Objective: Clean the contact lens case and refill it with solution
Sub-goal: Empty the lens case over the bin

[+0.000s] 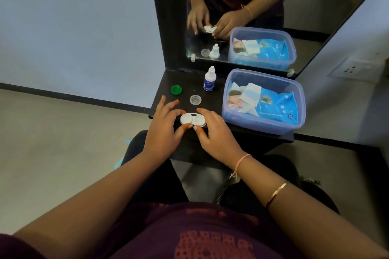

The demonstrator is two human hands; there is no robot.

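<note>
Nearest me is my maroon shirt (210,244), and its pale print is too blurred to read. On my right wrist sit a thin metal bangle (276,192) and, further along, a pink thread band (242,161).

Both hands meet over the front edge of the dark shelf (185,82). My left hand (162,128) pinches the left end of the white contact lens case (192,119) between thumb and forefinger, with its other fingers fanned apart above the shelf. My right hand (216,134) has its thumb and curled fingers clamped on the right end, covering part of that side. The case lies flat at the shelf's front, its two round halves facing up. I cannot tell whether anything is in them.

Just behind the case lies a small clear cap (195,99), and further left a green cap (176,89). Beyond them a white solution bottle (209,80) stands upright with its nozzle cap on, but its blue label is too small for me to read.

To the right, a clear plastic box (301,94) without a lid holds a blue wipes pack (277,107) with a folded white sheet on top. The pack's lettering is not legible.

Against the wall, the mirror (252,6) repeats the hands, bottle and box, its top cut off
</note>
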